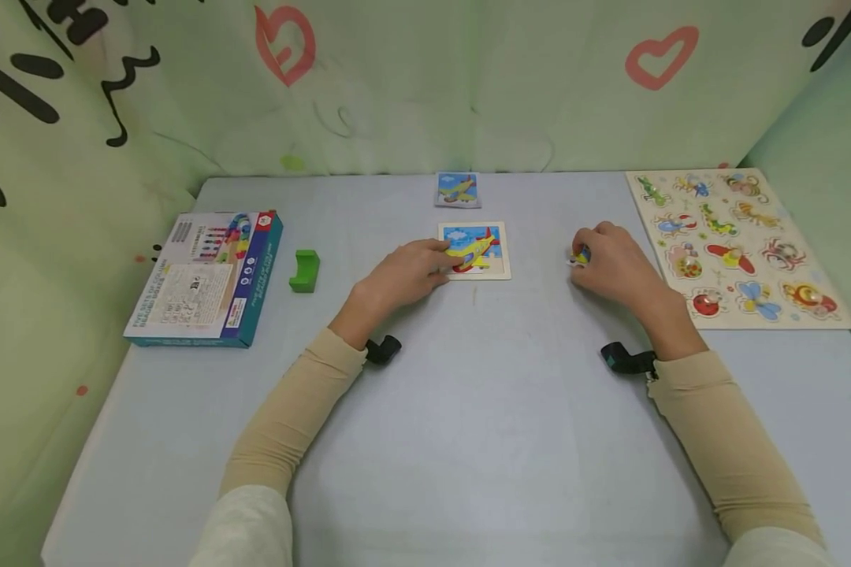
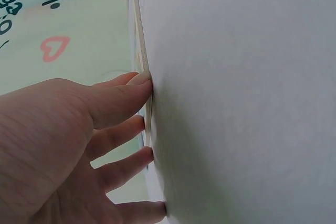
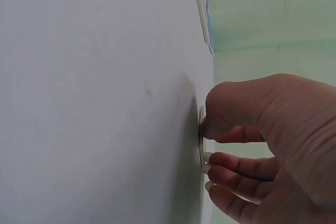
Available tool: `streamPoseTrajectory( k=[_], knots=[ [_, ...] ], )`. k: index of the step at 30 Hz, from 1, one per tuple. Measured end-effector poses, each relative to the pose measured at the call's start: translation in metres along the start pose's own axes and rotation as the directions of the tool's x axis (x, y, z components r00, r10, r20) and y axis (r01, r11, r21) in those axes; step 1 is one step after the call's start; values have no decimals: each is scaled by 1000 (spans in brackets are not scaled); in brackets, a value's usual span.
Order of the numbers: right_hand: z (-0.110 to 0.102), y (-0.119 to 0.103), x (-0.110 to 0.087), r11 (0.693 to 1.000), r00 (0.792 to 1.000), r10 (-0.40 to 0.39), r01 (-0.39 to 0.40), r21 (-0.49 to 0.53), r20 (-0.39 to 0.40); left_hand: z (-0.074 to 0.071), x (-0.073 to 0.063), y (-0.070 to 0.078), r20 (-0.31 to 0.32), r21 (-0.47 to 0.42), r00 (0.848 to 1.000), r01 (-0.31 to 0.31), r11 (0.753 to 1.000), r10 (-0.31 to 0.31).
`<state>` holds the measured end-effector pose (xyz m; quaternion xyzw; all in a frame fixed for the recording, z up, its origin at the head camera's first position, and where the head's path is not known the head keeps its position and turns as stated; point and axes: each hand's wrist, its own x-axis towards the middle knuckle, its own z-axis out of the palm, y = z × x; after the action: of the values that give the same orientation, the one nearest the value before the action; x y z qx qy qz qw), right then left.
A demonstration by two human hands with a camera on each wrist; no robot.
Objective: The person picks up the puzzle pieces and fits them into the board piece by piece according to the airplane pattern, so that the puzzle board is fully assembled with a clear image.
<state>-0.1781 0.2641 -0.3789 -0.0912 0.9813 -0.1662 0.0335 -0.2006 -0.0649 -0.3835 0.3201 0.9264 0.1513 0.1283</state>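
A wooden airplane puzzle board (image 1: 497,270), with a yellow plane on blue sky, lies flat on the table. My left hand (image 1: 407,274) holds its left side; in the left wrist view the thumb is against the thin edge of the board (image 2: 142,40), and the other fingers are spread along it. Some of the picture is hidden under those fingertips. To the right, apart from the board, my right hand (image 1: 613,260) pinches a small puzzle piece (image 1: 581,255) showing yellow and blue. The right wrist view shows this piece (image 3: 201,150) edge-on, low over or on the tabletop.
Behind the board lies a small airplane picture card (image 1: 457,190). A green arch block (image 1: 305,272) stands to the left, beside a boxed toy set (image 1: 202,279). A large insect puzzle board (image 1: 741,248) lies at the right. Printed cloth (image 1: 468,87) hangs behind the table.
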Motion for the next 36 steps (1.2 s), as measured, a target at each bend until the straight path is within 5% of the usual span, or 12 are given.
streamPoseTrajectory(
  k=[7,15,24,36],
  knots=[
    [2,-3,5,1000,1000,-23,23,17,-21,-1,2,-2,-6,9,1000,-14,1000,14],
    [6,-36,11,990,991,-132,133,37,-12,0,1,-1,-4,-5,1000,-1,1000,1],
    [22,-59,26,948,952,-307,306,86,1,-2,2,0,-9,4,1000,-8,1000,8],
    [30,-78,37,882,880,-472,472,7,58,0,2,-3,-22,-7,999,-24,1000,24]
  ],
)
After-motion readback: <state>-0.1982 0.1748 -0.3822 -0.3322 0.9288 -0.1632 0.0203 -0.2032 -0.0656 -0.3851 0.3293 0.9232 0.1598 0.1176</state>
